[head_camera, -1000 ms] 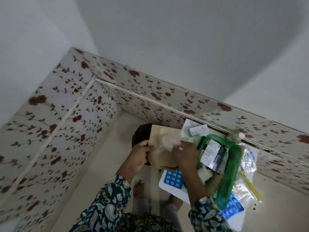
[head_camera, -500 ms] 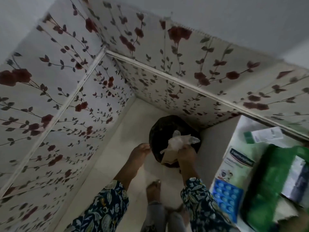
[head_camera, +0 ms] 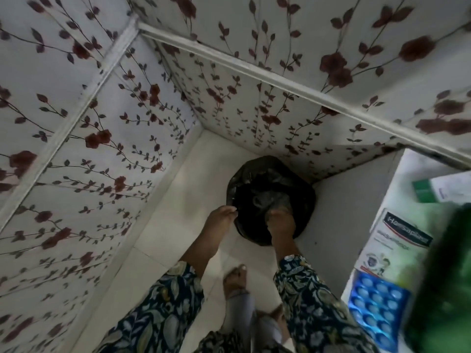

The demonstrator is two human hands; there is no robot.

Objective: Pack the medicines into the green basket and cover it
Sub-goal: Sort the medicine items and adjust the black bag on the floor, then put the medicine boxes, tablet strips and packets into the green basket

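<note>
Wrapping gone into black bin (head_camera: 271, 200), right hand (head_camera: 279, 222) perhaps empty, green basket (head_camera: 443, 289) blurred

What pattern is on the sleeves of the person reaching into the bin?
A leafy print on dark blue, clearest on the right sleeve in the head view.

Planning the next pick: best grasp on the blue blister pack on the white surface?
The blue blister pack lies flat on the white surface, its left long edge near the surface's edge. Probably pinch that edge from the left, thumb on top, fingers underneath. The green basket crowds its right side. Both hands are at the black bin bag.
</note>
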